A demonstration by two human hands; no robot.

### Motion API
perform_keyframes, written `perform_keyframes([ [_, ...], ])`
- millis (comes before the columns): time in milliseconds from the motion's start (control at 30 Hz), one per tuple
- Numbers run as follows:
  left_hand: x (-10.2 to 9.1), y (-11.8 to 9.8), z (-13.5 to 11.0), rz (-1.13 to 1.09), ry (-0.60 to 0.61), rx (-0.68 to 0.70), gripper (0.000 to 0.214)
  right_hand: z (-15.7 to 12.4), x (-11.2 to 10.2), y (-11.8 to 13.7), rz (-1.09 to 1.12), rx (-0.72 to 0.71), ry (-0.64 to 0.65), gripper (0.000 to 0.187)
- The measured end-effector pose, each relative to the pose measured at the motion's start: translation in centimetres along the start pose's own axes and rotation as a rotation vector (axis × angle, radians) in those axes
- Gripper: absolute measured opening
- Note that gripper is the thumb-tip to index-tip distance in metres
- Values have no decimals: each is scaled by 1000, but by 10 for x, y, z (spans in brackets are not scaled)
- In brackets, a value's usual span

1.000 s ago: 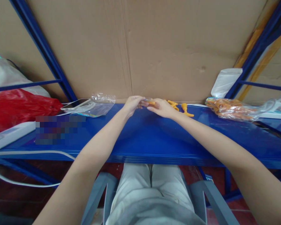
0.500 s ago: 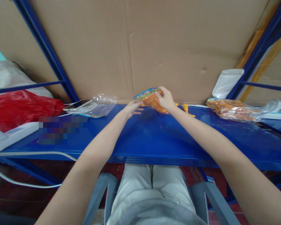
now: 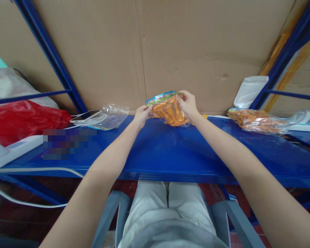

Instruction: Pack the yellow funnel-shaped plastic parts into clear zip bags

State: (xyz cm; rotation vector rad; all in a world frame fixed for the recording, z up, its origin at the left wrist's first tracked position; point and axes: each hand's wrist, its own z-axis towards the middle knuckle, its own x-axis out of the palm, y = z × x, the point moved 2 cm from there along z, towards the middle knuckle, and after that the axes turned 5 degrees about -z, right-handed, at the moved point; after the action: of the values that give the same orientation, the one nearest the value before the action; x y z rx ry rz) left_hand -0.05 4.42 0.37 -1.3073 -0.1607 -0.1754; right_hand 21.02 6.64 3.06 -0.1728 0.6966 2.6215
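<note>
A clear packet of orange plastic pieces (image 3: 170, 110) with a colourful header card is held up just above the blue shelf (image 3: 170, 151). My left hand (image 3: 142, 115) pinches its left edge with closed fingers. My right hand (image 3: 188, 103) grips its upper right corner, fingers curled round the header. A loose orange piece (image 3: 205, 116) peeks out on the shelf behind my right wrist.
A pile of empty clear bags (image 3: 103, 117) lies left of my hands. A filled bag of orange pieces (image 3: 255, 120) and a white pouch (image 3: 250, 91) sit at the right. A red bag (image 3: 20, 119) is far left. Cardboard (image 3: 155, 51) backs the shelf.
The packet has been lifted off the shelf by my right hand. My left hand, which was flat near the shelf half a second ago, has come up and taken its left edge.
</note>
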Motion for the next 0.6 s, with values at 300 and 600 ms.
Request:
perform_keyframes([
  [300,24,-22,18,192,-95,154,13,28,-38,-8,-463,37,12,28],
  [600,62,-39,32,118,-81,127,12,39,-54,-16,-317,182,-111,26],
])
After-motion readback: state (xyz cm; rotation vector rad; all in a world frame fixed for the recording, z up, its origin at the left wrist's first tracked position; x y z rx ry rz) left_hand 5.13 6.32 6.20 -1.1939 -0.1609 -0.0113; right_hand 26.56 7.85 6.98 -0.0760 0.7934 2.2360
